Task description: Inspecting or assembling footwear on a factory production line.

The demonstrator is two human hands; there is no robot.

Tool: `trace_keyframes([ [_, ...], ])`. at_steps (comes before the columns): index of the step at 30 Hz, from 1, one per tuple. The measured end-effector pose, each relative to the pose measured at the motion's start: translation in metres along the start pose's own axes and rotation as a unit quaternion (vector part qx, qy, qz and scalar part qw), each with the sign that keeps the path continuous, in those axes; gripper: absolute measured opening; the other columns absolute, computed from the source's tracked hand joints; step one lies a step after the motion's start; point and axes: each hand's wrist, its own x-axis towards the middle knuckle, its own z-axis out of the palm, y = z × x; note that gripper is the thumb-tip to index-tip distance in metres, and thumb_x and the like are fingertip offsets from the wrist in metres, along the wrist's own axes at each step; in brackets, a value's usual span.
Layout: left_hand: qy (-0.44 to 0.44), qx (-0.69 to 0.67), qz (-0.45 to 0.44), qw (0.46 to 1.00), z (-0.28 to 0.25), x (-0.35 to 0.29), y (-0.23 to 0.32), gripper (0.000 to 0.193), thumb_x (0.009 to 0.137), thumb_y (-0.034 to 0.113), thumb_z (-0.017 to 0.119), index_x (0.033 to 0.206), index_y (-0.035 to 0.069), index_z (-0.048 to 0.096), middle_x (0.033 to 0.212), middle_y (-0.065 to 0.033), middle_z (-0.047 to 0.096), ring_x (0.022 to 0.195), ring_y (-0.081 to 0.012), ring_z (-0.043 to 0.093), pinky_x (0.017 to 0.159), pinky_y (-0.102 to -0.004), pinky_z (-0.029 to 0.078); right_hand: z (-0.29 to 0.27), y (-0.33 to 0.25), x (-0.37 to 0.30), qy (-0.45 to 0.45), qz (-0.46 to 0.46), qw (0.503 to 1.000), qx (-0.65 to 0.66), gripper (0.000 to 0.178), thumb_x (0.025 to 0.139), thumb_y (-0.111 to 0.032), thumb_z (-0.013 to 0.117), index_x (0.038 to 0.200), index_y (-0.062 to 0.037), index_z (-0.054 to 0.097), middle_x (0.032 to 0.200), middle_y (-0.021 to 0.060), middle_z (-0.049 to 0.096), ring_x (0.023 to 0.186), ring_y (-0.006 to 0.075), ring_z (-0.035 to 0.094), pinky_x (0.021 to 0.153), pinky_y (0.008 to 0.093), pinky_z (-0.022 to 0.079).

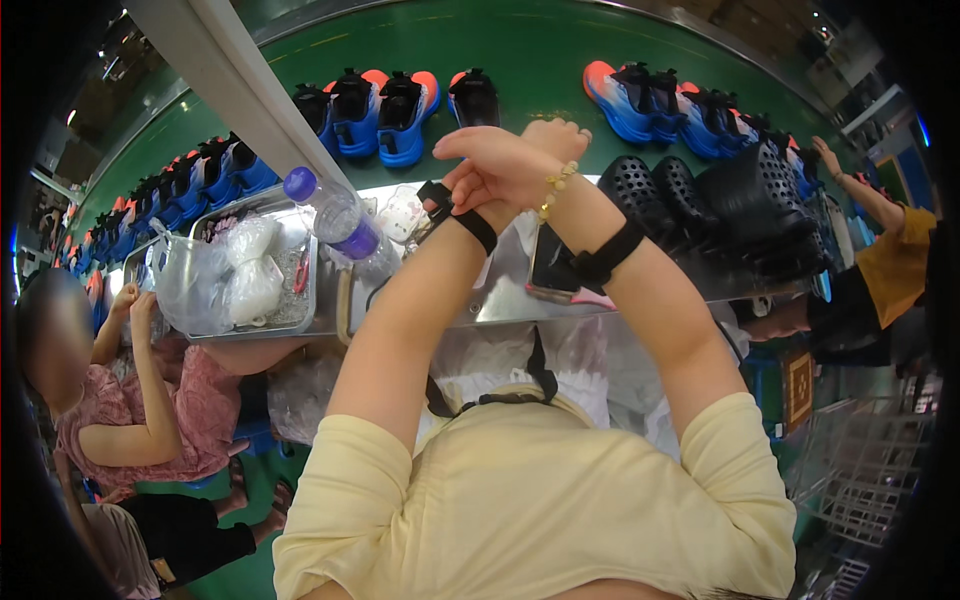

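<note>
My forearms cross at the wrists above the metal bench. My right hand (497, 158) lies over my left wrist, its thumb raised and its fingers curled at the black wrist strap (470, 228) with a small dark module. Another black strap (610, 255) goes round my right forearm, below a beaded bracelet (556, 190). Partly hidden behind, my left hand (553, 137) has loosely curled fingers; nothing shows in them. Left of my arms stands a clear bottle (345, 225) with a purple cap. Under my right forearm lies a dark flat object (555, 265) with a pink edge.
Blue and coral sneakers (400, 115) line the green surface beyond the bench (500, 300). Black perforated clogs (690, 200) sit at right. A metal tray (303, 315) holds plastic-wrapped white bundles. A post (235, 80) rises at left. Other people are on both sides.
</note>
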Motion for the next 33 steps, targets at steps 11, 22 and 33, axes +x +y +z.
trace_keyframes([
  [11,0.114,-0.642,-0.252,0.715,-0.057,0.015,-0.036,0.019,0.088,0.019,0.06,0.091,0.001,0.064,0.068,-0.001,0.058,0.063,-0.0096,0.058,0.06,-0.0253,0.05,0.018,0.091,-0.039,0.195,-0.518,0.804,-0.218,0.018,0.084,-0.008,0.064,0.101,-0.0034,0.063,0.072,0.0084,0.064,0.06,0.0136,0.061,0.056,0.0262,0.047],
  [22,0.102,-0.93,-0.241,0.258,-0.064,0.024,-0.041,0.01,0.09,0.009,0.058,0.094,0.0,0.059,0.072,-0.0022,0.055,0.069,-0.0146,0.055,0.064,-0.0263,0.052,-0.047,0.147,0.004,-0.084,-0.235,0.966,0.062,0.063,0.088,-0.028,0.064,0.14,-0.005,0.034,0.134,0.0083,0.047,0.123,0.0187,0.045,0.104,0.0351,0.035],
  [33,0.181,-0.534,-0.212,0.799,-0.051,0.015,-0.035,0.012,0.09,0.016,0.056,0.093,0.006,0.062,0.069,-0.0054,0.059,0.065,-0.0186,0.06,0.062,-0.0296,0.052,-0.036,0.131,-0.004,-0.082,-0.213,0.954,0.195,0.042,0.089,-0.023,0.064,0.12,0.0001,0.05,0.11,0.0078,0.063,0.103,0.0175,0.061,0.091,0.0322,0.047],
])
